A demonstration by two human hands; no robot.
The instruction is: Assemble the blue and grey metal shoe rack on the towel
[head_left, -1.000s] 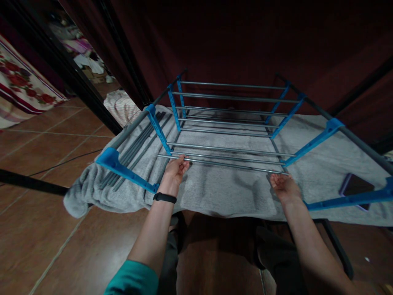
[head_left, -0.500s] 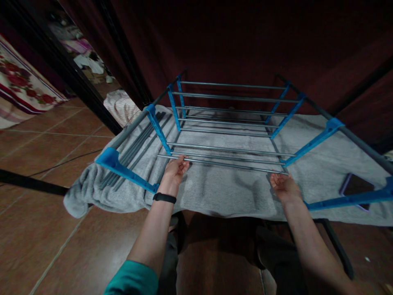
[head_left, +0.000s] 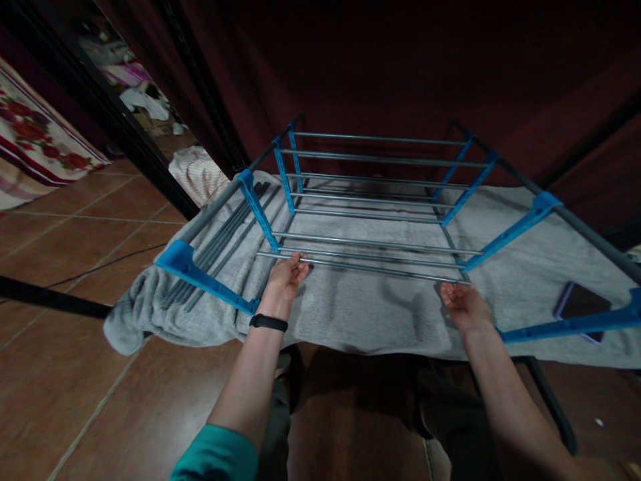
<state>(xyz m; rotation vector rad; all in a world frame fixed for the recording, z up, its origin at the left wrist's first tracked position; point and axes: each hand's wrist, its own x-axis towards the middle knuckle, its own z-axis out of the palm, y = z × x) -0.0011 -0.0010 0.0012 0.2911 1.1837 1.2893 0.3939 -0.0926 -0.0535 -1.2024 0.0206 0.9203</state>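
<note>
A loose grey metal rod (head_left: 373, 269) lies level between my hands. My left hand (head_left: 286, 277) pinches it near its left end, and my right hand (head_left: 465, 304) has its fingers closed around the right end. Just behind is a rack lying on its side, with blue plastic brackets (head_left: 259, 212) on grey side tubes and several crossbars (head_left: 380, 160) running between them. The held rod is close to the lowest crossbar of the nearer set, in front of it. The nearest pair of brackets, left bracket (head_left: 205, 277) and right bracket (head_left: 571, 327), has no crossbar.
The rack rests on a grey blanket (head_left: 345, 314) over a bench-like surface. Several spare rods (head_left: 220, 244) lie at the left, under the side tube. A phone (head_left: 581, 304) sits at the right. A dark red curtain (head_left: 380, 73) hangs behind, and tiled floor (head_left: 100, 267) shows at left.
</note>
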